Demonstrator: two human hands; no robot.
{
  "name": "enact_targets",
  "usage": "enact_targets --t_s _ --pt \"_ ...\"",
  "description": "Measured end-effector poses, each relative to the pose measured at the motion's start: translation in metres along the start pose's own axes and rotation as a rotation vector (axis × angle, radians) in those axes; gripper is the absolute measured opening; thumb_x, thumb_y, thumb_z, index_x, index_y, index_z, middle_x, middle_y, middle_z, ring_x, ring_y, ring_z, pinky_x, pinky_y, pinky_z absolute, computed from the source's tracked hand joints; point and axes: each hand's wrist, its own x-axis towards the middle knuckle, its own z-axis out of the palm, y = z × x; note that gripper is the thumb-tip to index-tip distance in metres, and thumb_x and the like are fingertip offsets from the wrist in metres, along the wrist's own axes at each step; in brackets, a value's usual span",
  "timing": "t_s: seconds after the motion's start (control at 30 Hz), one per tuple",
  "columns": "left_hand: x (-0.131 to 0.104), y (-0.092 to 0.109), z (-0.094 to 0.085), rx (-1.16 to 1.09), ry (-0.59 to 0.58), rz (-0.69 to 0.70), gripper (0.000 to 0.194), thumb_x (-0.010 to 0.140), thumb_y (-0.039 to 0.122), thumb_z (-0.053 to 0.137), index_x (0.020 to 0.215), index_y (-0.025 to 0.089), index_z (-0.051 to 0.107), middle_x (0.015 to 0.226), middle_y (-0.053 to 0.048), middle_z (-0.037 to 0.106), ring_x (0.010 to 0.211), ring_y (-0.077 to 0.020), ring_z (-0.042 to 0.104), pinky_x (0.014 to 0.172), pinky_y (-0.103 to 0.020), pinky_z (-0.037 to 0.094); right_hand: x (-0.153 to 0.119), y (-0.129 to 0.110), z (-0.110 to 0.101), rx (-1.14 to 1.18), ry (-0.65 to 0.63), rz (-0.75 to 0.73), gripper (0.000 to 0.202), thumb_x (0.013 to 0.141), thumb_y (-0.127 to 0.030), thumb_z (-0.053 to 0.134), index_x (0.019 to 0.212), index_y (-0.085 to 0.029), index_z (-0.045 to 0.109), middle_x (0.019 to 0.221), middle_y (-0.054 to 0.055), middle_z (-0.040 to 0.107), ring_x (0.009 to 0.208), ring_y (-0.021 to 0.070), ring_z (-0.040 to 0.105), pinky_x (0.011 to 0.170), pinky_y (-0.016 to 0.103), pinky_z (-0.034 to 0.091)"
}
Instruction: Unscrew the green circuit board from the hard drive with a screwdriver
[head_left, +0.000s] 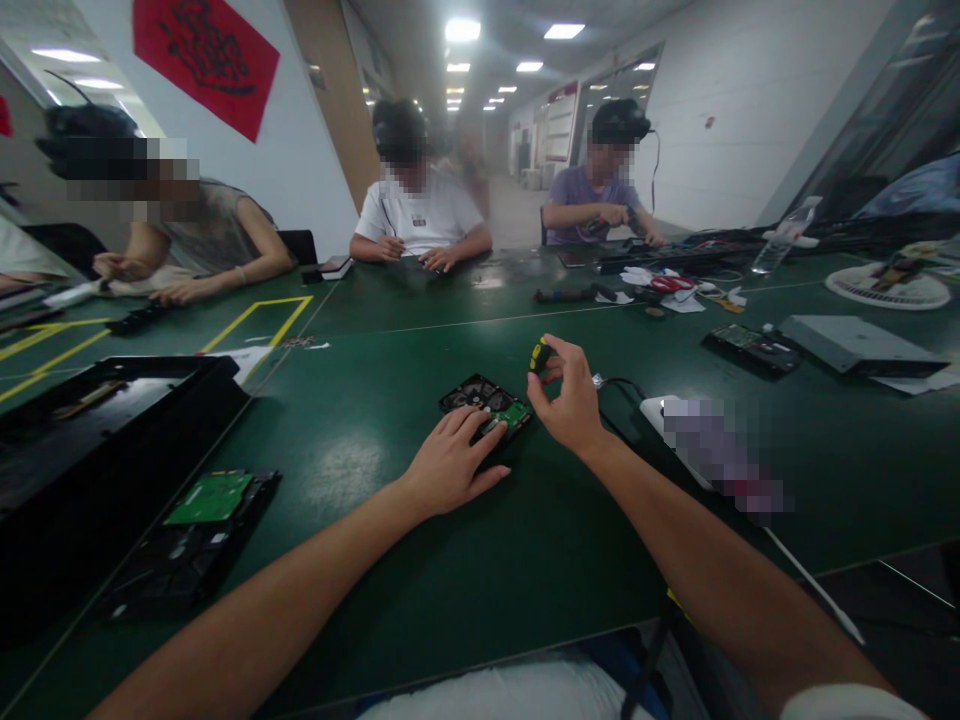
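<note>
A hard drive (476, 391) with a dark metal body and a green circuit board lies on the green table in front of me. My left hand (459, 455) rests over its near side, fingers stretched out on the board, thumb apart. Just right of it, my right hand (568, 400) is raised above the table. Thumb and fingertips pinch the yellow-and-black handle of a screwdriver (538, 356); I cannot make out its shaft. Nearer on the left lies another drive unit (202, 535) with a green board in a black frame.
A large black casing (97, 450) stands on the left. To the right are a white power strip (664, 415) with a cable, another drive (750, 350) and a grey metal box (859, 345). A plastic bottle (787, 235) stands farther back. Several people sit across the green table (390, 350).
</note>
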Motion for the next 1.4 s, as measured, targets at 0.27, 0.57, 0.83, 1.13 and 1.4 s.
enact_targets --t_s 0.27,0.57,0.83,1.13,1.4 --pt "0.0006 0.0008 -0.0023 0.002 0.010 0.004 0.062 0.102 0.059 0.054 0.152 0.023 0.054 0.145 -0.018 0.056 0.140 -0.0382 0.048 0.116 -0.058 0.043 0.0001 -0.0003 -0.0010 -0.017 -0.013 -0.013 0.059 0.095 -0.024 0.062 0.150 -0.031 0.041 0.135 0.012 0.056 0.093 0.0217 0.066 0.076 0.042 0.066" --pt "0.0023 0.0023 -0.0051 0.026 0.002 0.045 0.058 0.104 0.056 0.050 0.148 0.018 0.059 0.141 -0.019 0.060 0.137 -0.0378 0.050 0.116 -0.057 0.045 0.0012 0.0009 -0.0013 -0.033 0.024 -0.003 0.059 0.096 -0.028 0.065 0.150 -0.030 0.041 0.136 0.013 0.054 0.091 0.0215 0.067 0.073 0.042 0.066" --pt "0.0009 -0.0003 -0.0021 -0.027 0.026 0.047 0.054 0.104 0.053 0.053 0.147 0.021 0.059 0.140 -0.017 0.061 0.138 -0.0355 0.052 0.116 -0.055 0.046 -0.0005 0.0002 -0.0003 0.002 -0.009 0.007 0.059 0.097 -0.026 0.061 0.152 -0.029 0.040 0.140 0.014 0.054 0.098 0.0225 0.069 0.083 0.044 0.067" --pt "0.0018 0.0005 -0.0015 -0.048 0.047 0.060 0.051 0.104 0.051 0.053 0.144 0.020 0.060 0.139 -0.016 0.063 0.136 -0.0346 0.054 0.116 -0.055 0.047 -0.0002 0.0040 0.0001 -0.025 0.017 -0.013 0.059 0.095 -0.026 0.065 0.150 -0.030 0.042 0.134 0.012 0.054 0.089 0.0196 0.065 0.072 0.039 0.065" --pt "0.0007 -0.0011 0.0012 -0.046 0.045 0.056 0.051 0.104 0.050 0.054 0.143 0.018 0.060 0.140 -0.017 0.062 0.136 -0.0348 0.055 0.115 -0.054 0.047 -0.0002 0.0034 -0.0004 -0.006 -0.003 -0.003 0.061 0.095 -0.023 0.062 0.152 -0.031 0.041 0.137 0.013 0.053 0.096 0.0218 0.066 0.075 0.040 0.066"
